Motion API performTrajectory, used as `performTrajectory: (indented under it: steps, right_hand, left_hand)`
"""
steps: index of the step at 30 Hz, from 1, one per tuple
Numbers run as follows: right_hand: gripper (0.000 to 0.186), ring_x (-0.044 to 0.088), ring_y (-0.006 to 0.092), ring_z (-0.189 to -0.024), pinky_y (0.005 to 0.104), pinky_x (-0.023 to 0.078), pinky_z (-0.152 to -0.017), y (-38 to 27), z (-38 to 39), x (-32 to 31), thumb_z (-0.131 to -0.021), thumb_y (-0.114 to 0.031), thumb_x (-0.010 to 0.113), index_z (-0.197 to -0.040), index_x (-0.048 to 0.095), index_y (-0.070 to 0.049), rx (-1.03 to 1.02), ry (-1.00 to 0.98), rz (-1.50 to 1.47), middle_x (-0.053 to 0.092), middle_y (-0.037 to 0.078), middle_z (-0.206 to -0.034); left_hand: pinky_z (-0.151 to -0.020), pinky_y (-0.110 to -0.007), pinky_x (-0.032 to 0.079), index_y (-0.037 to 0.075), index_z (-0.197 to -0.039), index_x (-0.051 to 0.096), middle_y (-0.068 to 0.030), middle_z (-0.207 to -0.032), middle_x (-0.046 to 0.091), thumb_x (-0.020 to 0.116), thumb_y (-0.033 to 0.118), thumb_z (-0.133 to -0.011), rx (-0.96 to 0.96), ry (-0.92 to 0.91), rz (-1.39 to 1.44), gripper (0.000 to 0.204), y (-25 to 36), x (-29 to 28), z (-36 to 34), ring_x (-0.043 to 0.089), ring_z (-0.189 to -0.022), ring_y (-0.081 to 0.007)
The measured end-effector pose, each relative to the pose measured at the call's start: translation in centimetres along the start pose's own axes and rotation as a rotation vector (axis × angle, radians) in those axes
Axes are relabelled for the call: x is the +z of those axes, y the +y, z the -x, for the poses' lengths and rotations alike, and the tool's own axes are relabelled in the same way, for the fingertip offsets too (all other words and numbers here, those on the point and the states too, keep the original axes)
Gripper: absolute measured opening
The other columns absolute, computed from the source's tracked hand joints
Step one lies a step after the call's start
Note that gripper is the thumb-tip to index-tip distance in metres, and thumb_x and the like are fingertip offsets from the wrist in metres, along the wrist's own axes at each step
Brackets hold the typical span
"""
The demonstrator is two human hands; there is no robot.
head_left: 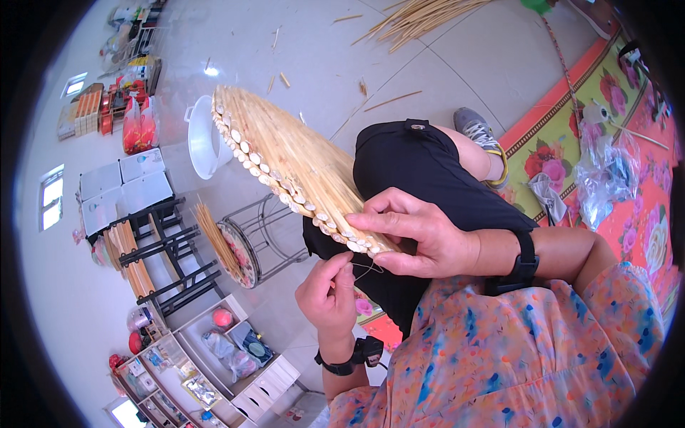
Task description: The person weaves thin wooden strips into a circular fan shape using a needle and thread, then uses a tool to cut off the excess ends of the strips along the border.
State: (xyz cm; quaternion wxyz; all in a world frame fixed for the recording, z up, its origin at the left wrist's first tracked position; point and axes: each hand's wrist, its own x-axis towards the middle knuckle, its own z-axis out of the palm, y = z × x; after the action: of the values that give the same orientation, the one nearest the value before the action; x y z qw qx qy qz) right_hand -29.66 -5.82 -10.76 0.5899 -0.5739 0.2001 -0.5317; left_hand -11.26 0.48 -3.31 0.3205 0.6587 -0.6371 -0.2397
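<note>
Your right hand (428, 241), fingers bent, grasps the stalks (296, 153) at one end; your left hand (327, 294), fingers curled, pinches a thread (369, 268) beside them.

a white tub (202, 146) sits on the pale tiled floor (300, 43), a red bag (140, 130) beyond it. crumpled clear plastic (603, 182) lies on a floral mat (528, 143) (big blooms on red and green). pale shelving (267, 392) holds plastic bags (242, 362).

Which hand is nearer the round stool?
Left: the left hand is to the stool's right in view; the right hand is farther right, on the stalk bundle.
</note>
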Motion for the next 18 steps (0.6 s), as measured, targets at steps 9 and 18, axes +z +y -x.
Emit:
performTrajectory:
  steps: [9, 18]
  right_hand:
    - [0.055, 0.055, 0.0132, -0.072, 0.0253, 0.049, -0.063, 0.4, 0.1, 0.3, -0.084, -0.008, 0.071, -0.137, 0.057, -0.013, -0.027, 0.035, -0.040, 0.052, 0.008, -0.111]
    - [0.055, 0.057, 0.0154, -0.073, 0.0262, 0.050, -0.065, 0.5, 0.1, 0.4, -0.083, -0.008, 0.071, -0.137, 0.057, -0.013, -0.033, 0.050, -0.027, 0.052, 0.010, -0.113]
  left_hand:
    - [-0.051, -0.024, 0.038, -0.005, -0.097, 0.068, -0.0068, -0.067, 0.058, 0.063, 0.000, -0.088, 0.198, 0.079, -0.201, 0.011, 0.1, 0.7, -0.1, 0.051, -0.056, -0.0111]
    - [-0.049, -0.025, 0.038, -0.002, -0.096, 0.069, -0.0076, -0.067, 0.059, 0.066, -0.002, -0.085, 0.242, 0.127, -0.170, 0.011, 0.0, 1.3, -0.6, 0.051, -0.054, -0.0127]
